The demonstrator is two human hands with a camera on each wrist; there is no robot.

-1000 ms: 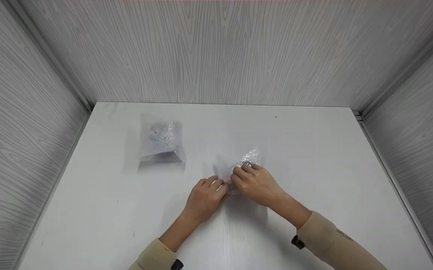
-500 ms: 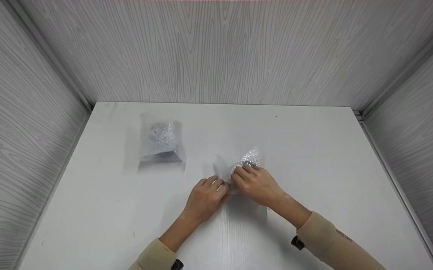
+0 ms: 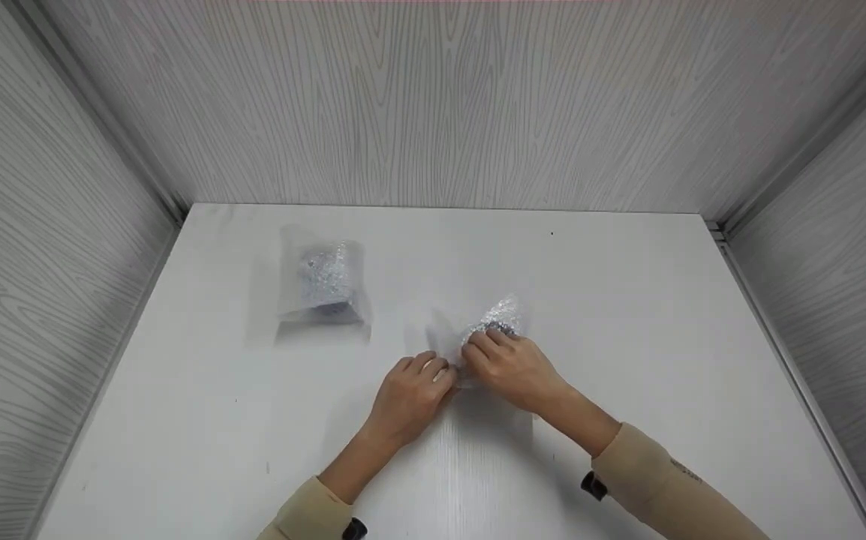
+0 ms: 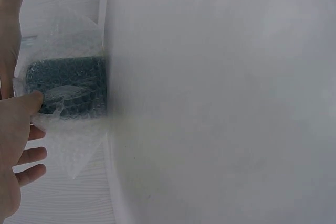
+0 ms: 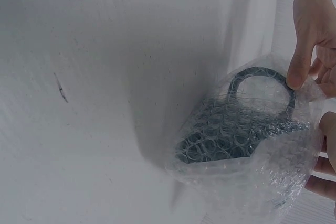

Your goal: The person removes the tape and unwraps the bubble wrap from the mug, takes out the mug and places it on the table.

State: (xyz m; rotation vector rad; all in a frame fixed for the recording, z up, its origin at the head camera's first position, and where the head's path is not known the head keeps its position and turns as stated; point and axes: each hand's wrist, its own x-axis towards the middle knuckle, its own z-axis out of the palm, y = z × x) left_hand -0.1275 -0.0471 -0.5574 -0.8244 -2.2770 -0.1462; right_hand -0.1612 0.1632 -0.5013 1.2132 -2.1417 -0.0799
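Near the middle of the table, a clear bubble-wrap bag (image 3: 504, 311) stands between the two hands. Through the plastic shows a dark thing (image 5: 223, 129) with a looped handle (image 5: 257, 71), much like a mug; its exact kind is blurred by the wrap. The left hand (image 3: 409, 401) pinches the bag's near left edge, its thumb (image 4: 32, 102) against the plastic. From the near right side, the right hand (image 3: 517, 371) grips the bag with bent fingers. The hands hide the near part of the bag in the head view.
A second bubble-wrap bag (image 3: 324, 281) with something inside stands at the back left of the white table (image 3: 178, 420). Pale wood-grain panels (image 3: 433, 105) rise behind the table and on both sides.
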